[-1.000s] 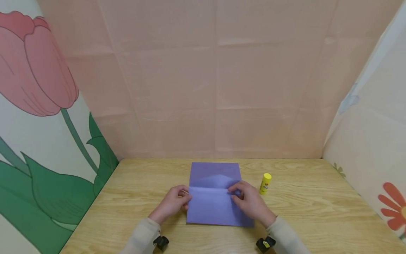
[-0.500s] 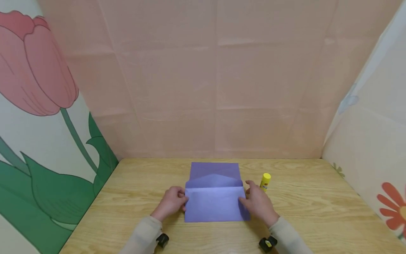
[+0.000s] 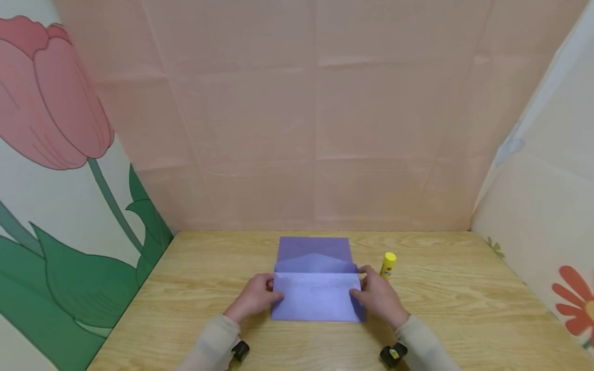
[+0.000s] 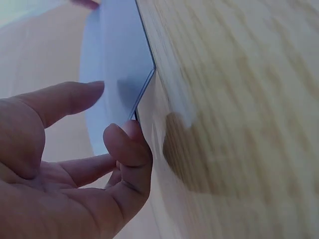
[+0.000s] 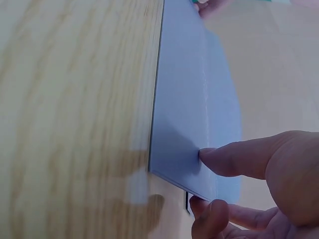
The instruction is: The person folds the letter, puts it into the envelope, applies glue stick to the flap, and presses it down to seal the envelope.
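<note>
A purple envelope (image 3: pixel 315 299) with its flap (image 3: pixel 315 264) standing away from me lies between both hands. My left hand (image 3: pixel 254 298) pinches its left edge, thumb on the front face and fingers at the back. On the opposite edge, my right hand (image 3: pixel 379 298) holds it the same way. The left wrist view shows the left thumb against the envelope (image 4: pixel 122 45), whose lower edge is close to the table. In the right wrist view the right thumb (image 5: pixel 219 157) presses on the front. A second purple piece, flat like paper or an envelope (image 3: pixel 315 246), is partly covered behind it.
A yellow glue stick (image 3: pixel 388 265) stands just beyond the right hand. The wooden table (image 3: pixel 209 257) meets a pinkish backdrop (image 3: pixel 315 129) at its far edge. Flower-printed sheets (image 3: pixel 60 232) border the sides.
My right hand has moved from the envelope's upper crease out to its right edge and grips there. The left thumb has come onto the front. The envelope has shifted slightly away from me.
</note>
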Demonstrator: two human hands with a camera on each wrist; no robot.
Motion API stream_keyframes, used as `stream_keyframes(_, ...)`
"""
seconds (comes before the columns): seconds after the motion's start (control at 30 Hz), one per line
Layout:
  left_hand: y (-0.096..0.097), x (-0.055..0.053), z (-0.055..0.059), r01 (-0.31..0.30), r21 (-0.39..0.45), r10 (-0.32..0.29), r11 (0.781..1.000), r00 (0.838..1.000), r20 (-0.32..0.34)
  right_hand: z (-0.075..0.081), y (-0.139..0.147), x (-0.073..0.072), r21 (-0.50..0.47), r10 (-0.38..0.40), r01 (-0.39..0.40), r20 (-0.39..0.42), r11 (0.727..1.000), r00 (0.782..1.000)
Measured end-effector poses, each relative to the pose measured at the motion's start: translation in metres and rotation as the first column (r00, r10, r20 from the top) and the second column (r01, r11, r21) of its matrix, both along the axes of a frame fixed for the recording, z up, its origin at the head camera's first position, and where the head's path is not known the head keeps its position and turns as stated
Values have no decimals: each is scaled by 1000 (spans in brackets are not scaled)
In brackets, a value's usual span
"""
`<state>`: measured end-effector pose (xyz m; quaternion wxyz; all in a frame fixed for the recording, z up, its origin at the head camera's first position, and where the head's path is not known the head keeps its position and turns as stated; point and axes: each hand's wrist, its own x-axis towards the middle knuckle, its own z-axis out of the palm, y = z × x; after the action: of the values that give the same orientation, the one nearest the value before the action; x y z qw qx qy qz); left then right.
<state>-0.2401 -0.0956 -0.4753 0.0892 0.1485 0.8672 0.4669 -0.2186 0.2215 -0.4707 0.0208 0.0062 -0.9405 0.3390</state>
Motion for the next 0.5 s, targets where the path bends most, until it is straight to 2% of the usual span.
stream_keyframes(0.13, 1, -1, -2, 2, -1, -2, 1000, 1000, -19, -1, 1, -1, -12, 2, -2, 1, 1000, 1000)
stream_keyframes(0.5, 4, 2, 0, -46, -52, 44, 998, 999, -31, -3, 3, -3, 3, -2, 2, 18, 1000, 1000)
